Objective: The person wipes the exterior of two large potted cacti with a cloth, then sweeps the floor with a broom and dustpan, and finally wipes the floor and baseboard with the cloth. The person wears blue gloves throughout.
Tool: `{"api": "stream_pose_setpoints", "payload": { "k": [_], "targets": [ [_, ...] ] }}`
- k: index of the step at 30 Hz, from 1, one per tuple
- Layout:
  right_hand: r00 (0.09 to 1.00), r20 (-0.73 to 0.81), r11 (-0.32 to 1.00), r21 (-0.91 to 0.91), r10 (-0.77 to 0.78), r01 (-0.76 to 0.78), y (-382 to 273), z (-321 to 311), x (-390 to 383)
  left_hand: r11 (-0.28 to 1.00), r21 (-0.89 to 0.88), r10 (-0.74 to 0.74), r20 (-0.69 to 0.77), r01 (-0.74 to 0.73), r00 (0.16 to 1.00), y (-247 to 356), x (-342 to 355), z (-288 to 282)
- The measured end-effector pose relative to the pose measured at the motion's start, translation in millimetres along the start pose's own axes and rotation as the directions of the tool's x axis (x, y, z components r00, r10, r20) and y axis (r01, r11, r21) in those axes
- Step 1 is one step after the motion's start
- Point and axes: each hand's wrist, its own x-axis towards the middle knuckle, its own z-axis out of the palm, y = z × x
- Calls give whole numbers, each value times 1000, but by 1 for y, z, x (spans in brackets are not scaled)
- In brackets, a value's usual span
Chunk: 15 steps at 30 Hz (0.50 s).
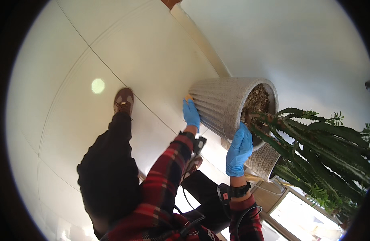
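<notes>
My left hand (pixel 191 113), in a blue glove, presses a small yellow pad (pixel 188 97) against the lower part of a large grey ribbed pot (pixel 217 102), its fingers partly hiding the pad. My right hand (pixel 239 152), also blue-gloved, has its fingers closed at the pot's rim, beside the soil (pixel 255 98). A tall green cactus (pixel 317 140) rises from the pots toward the right of the view. A second, textured pot (pixel 261 162) stands behind my right hand, partly hidden.
A pale wall (pixel 297 52) with a skirting strip (pixel 201 40) runs alongside the pot. My feet stand on pale floor tiles (pixel 64 112), one shoe (pixel 123 102) left of the pot. Bright panels (pixel 299 213) show at lower right. A cable hangs from my left wrist.
</notes>
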Motion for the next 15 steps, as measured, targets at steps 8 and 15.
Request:
{"api": "stream_pose_setpoints", "payload": {
  "k": [8, 15],
  "targets": [
    [1000, 2, 1000, -20, -19, 19, -7, -3, 5, 947, -235, -244, -78, 220, 967, 3, -14, 9],
    [1000, 25, 994, 108, -4, 1, -11, -10, 10, 825, 70, 540, 191, -560, 820, 64, -164, 47]
  ]
}}
